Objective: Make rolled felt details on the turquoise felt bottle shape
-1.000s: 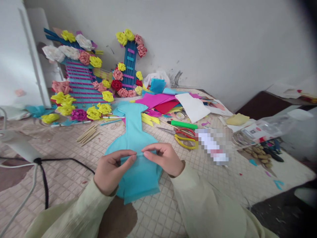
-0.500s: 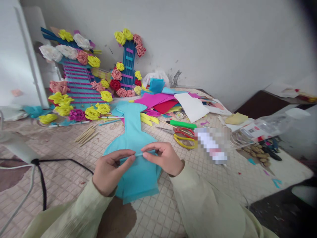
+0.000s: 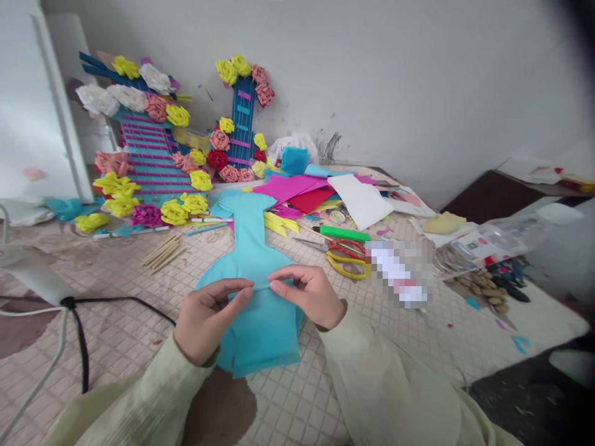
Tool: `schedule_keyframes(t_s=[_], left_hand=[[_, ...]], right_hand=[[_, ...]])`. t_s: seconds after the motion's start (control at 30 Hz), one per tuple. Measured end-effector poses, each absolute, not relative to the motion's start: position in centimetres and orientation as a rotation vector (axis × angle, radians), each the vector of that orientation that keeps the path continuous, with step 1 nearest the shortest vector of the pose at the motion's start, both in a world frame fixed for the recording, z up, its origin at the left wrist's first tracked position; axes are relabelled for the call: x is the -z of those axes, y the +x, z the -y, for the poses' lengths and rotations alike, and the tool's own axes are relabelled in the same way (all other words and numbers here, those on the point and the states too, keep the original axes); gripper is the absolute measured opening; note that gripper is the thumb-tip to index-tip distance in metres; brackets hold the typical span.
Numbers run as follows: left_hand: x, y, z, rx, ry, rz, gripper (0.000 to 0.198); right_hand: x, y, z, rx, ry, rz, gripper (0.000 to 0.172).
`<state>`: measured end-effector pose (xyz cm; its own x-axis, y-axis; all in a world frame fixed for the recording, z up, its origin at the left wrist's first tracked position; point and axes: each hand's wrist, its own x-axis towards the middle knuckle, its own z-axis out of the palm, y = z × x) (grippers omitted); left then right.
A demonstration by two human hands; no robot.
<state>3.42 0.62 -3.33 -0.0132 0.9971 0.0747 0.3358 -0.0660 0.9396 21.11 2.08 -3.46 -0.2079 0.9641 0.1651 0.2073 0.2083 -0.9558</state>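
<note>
A light blue sheet of crepe paper (image 3: 266, 334) hangs between my hands, its upper edge folded or rolled into a thin strip. My left hand (image 3: 202, 319) pinches the left end of that edge between thumb and fingers. Opposite it, my right hand (image 3: 313, 296) pinches nearer the right end, with a short stretch of the strip showing between the fingertips. Underneath lies a larger light blue guitar-shaped cutout (image 3: 248, 232), its narrow neck pointing away from me. The sheet hides much of its rounded body.
Bamboo sticks (image 3: 163, 254) lie left of the cutout. Scissors (image 3: 346, 248), yellow-handled pliers (image 3: 346, 266) and a green marker (image 3: 344, 233) lie right. Coloured paper (image 3: 297, 186) is piled behind, near flower-trimmed guitar shapes (image 3: 153, 148). A black cable (image 3: 125, 300) runs at left; a plastic bottle (image 3: 483, 244) lies right.
The paper's lower edge has shifted slightly up and right. The strip between my fingertips looks thinner, and my right fingertips have moved a little to the right.
</note>
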Motion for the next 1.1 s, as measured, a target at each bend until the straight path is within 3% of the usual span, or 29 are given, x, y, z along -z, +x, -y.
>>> schedule_keyframes(t_s=[0.73,1.1], left_hand=[[3.0,3.1,-1.0,-1.115,1.340,-1.424,0.019],[3.7,3.0,-1.0,-1.049,1.632,-1.449,0.018]], right_hand=[[3.8,21.1,-2.3,-1.187,-1.085,1.501,0.017],[3.5,21.3,-2.3,-1.136,-1.083,1.653,0.016]])
